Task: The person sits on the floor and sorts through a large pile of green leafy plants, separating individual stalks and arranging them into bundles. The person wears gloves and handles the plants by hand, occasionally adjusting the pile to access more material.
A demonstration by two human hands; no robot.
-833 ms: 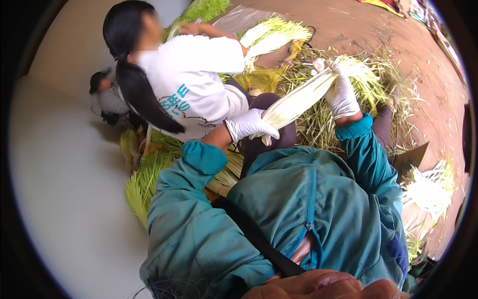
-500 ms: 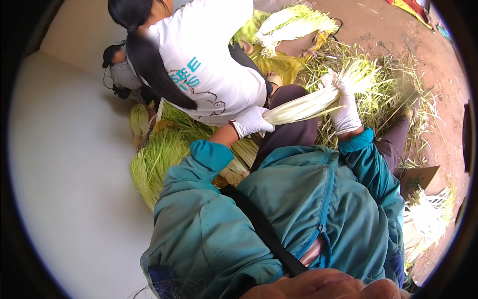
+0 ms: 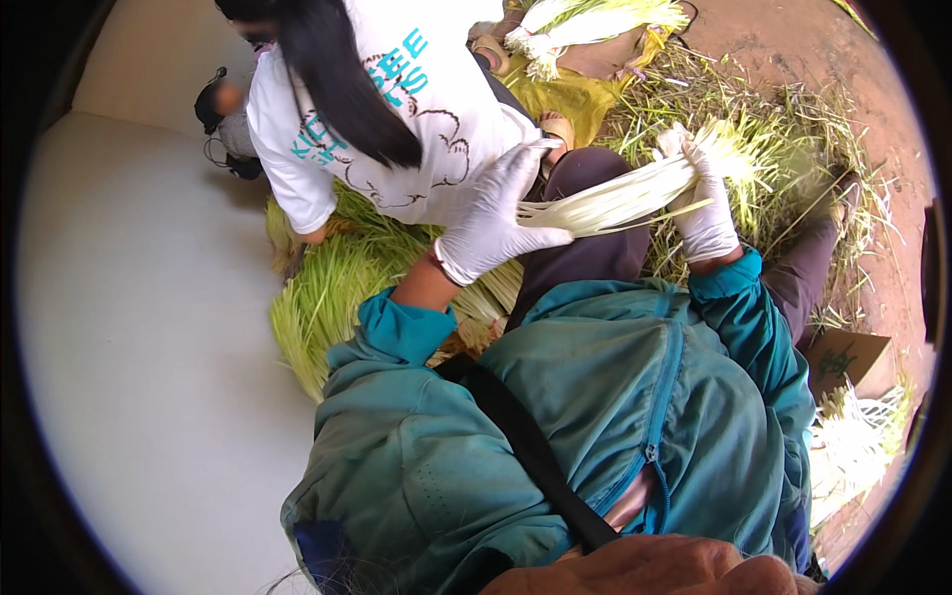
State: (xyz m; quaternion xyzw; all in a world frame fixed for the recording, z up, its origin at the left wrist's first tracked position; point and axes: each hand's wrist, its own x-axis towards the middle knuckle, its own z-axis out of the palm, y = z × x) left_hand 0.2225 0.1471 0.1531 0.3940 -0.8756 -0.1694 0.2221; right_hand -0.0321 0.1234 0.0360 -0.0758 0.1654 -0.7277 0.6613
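A bunch of pale chives (image 3: 625,201), white-stemmed with yellow-green ends, lies slantwise above my dark-trousered knee. My right hand (image 3: 706,203), in a white glove, is closed round it toward the yellow-green end. At the other end my left hand (image 3: 504,220), gloved too, is open, with thumb and fingers spread on either side of the stalks. Its palm is beside the stalk ends; whether it touches them I cannot tell.
A person in a white shirt (image 3: 416,129) sits close at the left, by a heap of green chives (image 3: 342,283). Leaf litter (image 3: 684,109) covers the ground ahead. More bunches (image 3: 585,35) lie on yellow sheeting (image 3: 565,94). A cardboard box (image 3: 846,362) and white stalks (image 3: 853,451) are at right.
My left hand has let go of the stalk end and opened, its fingers spreading upward. My right hand keeps its hold. The person in white has leaned, and an arm now shows by the heap.
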